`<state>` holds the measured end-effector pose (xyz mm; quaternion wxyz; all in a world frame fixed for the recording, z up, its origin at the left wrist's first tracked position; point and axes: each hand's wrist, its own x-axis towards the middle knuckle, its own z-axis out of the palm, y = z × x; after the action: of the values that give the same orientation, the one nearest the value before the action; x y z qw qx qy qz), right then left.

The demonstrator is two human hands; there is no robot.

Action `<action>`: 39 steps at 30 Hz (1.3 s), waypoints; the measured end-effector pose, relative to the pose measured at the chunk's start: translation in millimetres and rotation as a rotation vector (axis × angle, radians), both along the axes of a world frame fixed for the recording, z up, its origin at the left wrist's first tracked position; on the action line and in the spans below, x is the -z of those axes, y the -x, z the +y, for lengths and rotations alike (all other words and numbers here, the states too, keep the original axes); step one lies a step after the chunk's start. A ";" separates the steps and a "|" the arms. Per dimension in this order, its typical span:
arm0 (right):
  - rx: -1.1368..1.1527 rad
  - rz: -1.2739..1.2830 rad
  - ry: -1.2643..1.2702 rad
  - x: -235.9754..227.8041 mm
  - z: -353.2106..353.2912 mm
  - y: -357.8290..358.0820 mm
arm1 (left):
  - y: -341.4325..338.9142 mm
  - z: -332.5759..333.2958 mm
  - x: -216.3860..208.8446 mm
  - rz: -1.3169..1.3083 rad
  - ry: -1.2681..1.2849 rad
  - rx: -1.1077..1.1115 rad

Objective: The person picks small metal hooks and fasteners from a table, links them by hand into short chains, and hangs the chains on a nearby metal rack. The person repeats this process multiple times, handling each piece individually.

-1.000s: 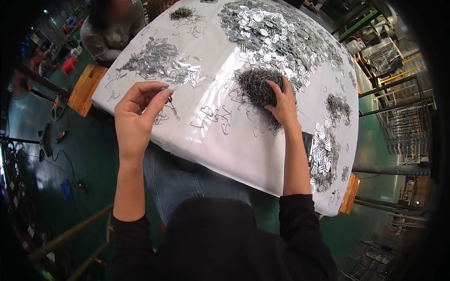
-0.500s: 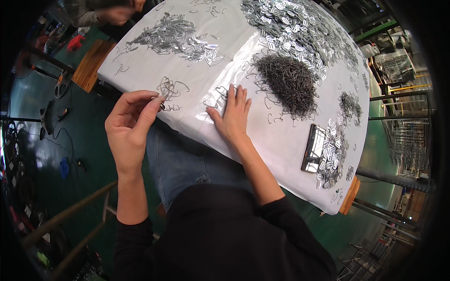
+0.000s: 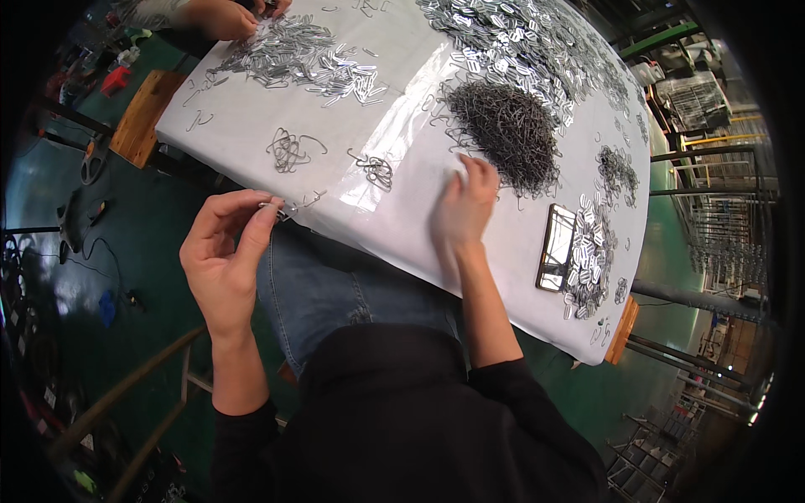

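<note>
My left hand (image 3: pixel 225 251) is closed in a pinch at the table's near edge. Between its thumb and fingertips sits a small shiny metal piece (image 3: pixel 270 205), mostly hidden by the fingers. My right hand (image 3: pixel 471 208) is over the white-covered table (image 3: pixel 411 218), slightly blurred, fingers bent and a little apart. Its fingertips are at the near left side of a heap of dark wire hooks (image 3: pixel 507 134), with nothing visible in them. Small clusters of wire hooks (image 3: pixel 375 172) and bent wire hooks (image 3: pixel 289 152) lie between my hands.
Slotted silver metal pieces (image 3: pixel 524 42) spread behind the hook heap; more silver pieces (image 3: pixel 589 260) lie beside a dark-framed phone (image 3: pixel 556 247). At the far left, another person's hand (image 3: pixel 220 18) is at a pile of narrow metal pieces (image 3: pixel 293 54). A wooden bench (image 3: pixel 144 117) stands at left.
My right hand has lifted off the hooks it lay on and moved right toward the dark heap. The left hand has lowered slightly, still pinching. The other person's hands have come to the far-left pile.
</note>
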<state>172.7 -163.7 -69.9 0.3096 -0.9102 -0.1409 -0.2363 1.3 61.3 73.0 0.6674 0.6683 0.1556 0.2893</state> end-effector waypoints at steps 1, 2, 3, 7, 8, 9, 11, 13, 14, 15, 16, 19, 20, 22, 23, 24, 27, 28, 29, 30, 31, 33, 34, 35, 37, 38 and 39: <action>0.128 0.093 0.067 -3.0 -23.1 -4.7 | 0.7 -0.3 0.6 -0.004 0.003 0.012; 0.210 0.137 0.123 -4.4 -41.9 -9.1 | 1.3 -0.7 1.2 -0.002 0.011 0.017; 0.287 0.181 0.179 -5.4 -56.7 -12.4 | 1.7 -1.2 1.6 0.008 0.015 0.013; 0.133 0.268 0.170 -0.8 -54.7 -19.9 | 0.4 -6.4 3.1 0.029 0.022 0.033; 0.008 0.146 0.144 -0.9 -43.9 -23.8 | 0.3 -8.5 3.0 0.044 0.011 0.031; -0.129 0.009 0.114 -2.3 -30.9 -31.9 | 0.4 -10.5 2.5 0.064 0.001 0.020; -0.394 0.142 0.139 -11.0 -8.8 -57.0 | 1.7 -14.4 0.4 0.063 -0.029 0.017; -0.445 0.071 0.584 -19.4 6.8 -80.9 | 3.1 -17.9 -2.2 0.067 -0.053 0.008; -0.476 0.004 0.801 -22.8 12.9 -92.7 | 3.0 -19.4 -3.4 0.065 -0.063 0.004; -0.488 0.182 0.952 -27.8 13.3 -106.0 | 2.9 -20.2 -4.5 0.076 -0.068 -0.008; -0.432 0.159 1.037 -30.1 11.2 -113.5 | 2.5 -20.7 -5.5 0.064 -0.077 -0.002; -0.381 0.070 1.185 -41.7 -1.5 -136.5 | 1.3 -21.4 -7.3 0.062 -0.084 0.001; -0.422 0.038 1.127 -45.8 -4.6 -142.0 | 1.1 -21.5 -7.2 0.061 -0.078 -0.002; -0.482 0.056 1.098 -54.7 -12.3 -148.3 | 2.3 -22.0 -6.7 0.064 -0.070 0.001; -0.495 -0.001 0.991 -58.9 -19.4 -146.9 | 2.8 -21.5 -6.2 0.065 -0.070 0.005; -0.470 0.014 0.856 -62.8 -26.0 -145.7 | 3.1 -20.7 -5.4 0.064 -0.069 0.006; -0.456 0.016 0.636 -67.9 -41.6 -138.3 | 1.6 -17.8 -2.3 0.051 -0.059 -0.009; -0.507 0.018 0.629 -68.2 -44.1 -137.6 | 0.5 -17.9 -1.6 0.056 -0.065 0.002; -0.554 0.023 0.617 -67.1 -45.8 -136.2 | -0.7 -17.6 -1.2 0.065 -0.068 0.013; -0.603 0.027 0.609 -66.9 -46.6 -137.0 | -2.2 -16.7 -0.9 0.068 -0.071 0.019; -0.511 -0.030 0.484 -65.6 -46.4 -137.4 | -2.9 -16.4 -0.5 0.057 -0.077 0.020; -0.608 0.045 0.611 -65.4 -47.2 -138.7 | -1.7 -17.3 -0.1 0.045 -0.081 0.018; -0.642 0.108 0.680 -65.2 -46.8 -138.5 | -0.7 -16.9 -0.5 0.049 -0.093 0.019; -0.608 0.121 0.580 -67.9 -48.4 -139.4 | 0.3 -16.4 -0.9 0.051 -0.105 0.020; -0.505 0.072 0.650 -68.1 -45.5 -137.4 | 3.4 -16.2 -1.2 0.048 -0.115 0.018; -0.444 0.052 0.691 -68.7 -43.4 -137.1 | 4.9 -16.2 -1.5 0.043 -0.118 0.020; -0.445 -0.011 0.790 -65.1 -38.3 -133.5 | 6.5 -16.5 -2.0 0.039 -0.125 0.023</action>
<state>306.2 -202.0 -4.9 -0.0192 -0.9048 -0.4141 -0.0971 -5.2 44.9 75.1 0.6245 0.7159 0.1428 0.2776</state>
